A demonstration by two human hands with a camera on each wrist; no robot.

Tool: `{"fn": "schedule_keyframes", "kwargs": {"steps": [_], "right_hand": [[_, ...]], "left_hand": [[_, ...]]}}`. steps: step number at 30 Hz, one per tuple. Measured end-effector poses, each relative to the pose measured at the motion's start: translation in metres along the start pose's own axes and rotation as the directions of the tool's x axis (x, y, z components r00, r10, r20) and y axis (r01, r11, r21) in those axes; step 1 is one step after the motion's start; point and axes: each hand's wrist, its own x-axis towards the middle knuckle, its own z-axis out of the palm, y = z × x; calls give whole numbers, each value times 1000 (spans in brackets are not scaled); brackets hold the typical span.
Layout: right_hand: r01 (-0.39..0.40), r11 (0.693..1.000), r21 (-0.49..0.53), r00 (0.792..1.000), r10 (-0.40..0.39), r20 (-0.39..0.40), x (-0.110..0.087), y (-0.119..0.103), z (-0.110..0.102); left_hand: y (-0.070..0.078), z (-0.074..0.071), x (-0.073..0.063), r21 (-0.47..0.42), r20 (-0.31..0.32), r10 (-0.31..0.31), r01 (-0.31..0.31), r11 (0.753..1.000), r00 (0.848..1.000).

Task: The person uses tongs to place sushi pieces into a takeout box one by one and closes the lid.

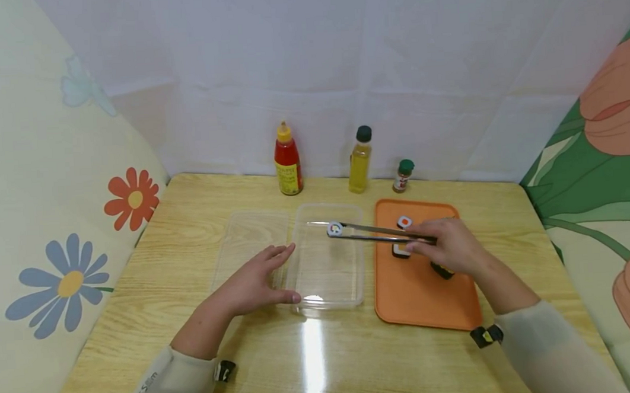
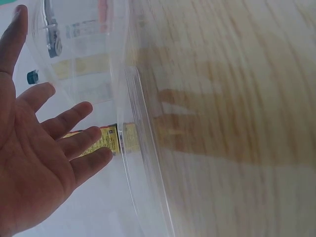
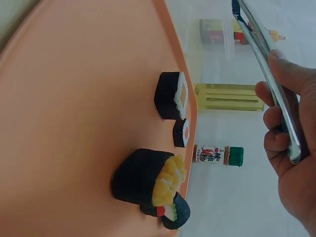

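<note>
My right hand (image 1: 453, 245) grips metal tongs (image 1: 376, 238), whose tips pinch a small sushi roll (image 1: 335, 228) with a white face and dark wrap. The roll is over the clear plastic container (image 1: 361, 268). Beneath the right hand lies an orange tray (image 1: 427, 306). On it are a red-centred roll (image 3: 181, 132), a larger roll (image 3: 168, 95), a corn-topped sushi (image 3: 143, 175) and a dark roll (image 3: 177, 212) partly hidden behind that. My left hand (image 1: 257, 279), fingers spread and holding nothing, is by the container's left side, over part of a clear lid (image 1: 252, 226).
Along the back of the wooden table stand a red sauce bottle (image 1: 289, 165), an oil bottle (image 1: 360, 164) and a green-capped spice jar (image 1: 402, 177). White cloth (image 1: 307, 54) hangs behind, with flowered cloth on both sides.
</note>
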Motion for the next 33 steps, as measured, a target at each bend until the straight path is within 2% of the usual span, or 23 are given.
{"fn": "schedule_keyframes", "kwargs": {"steps": [5,13,33], "right_hand": [[-11,999,41,1000,10,16,6,-2,4],[-22,999,25,1000,21,20,14,-3,8],[-68,997,36,989,62,136,40,-7,13]], "left_hand": [[0,0,0,-3,1,1,-1,1000,1000],[-1,0,-1,-5,5,6,-6,1000,1000],[0,-2,-1,-11,10,12,-12,1000,1000]]}}
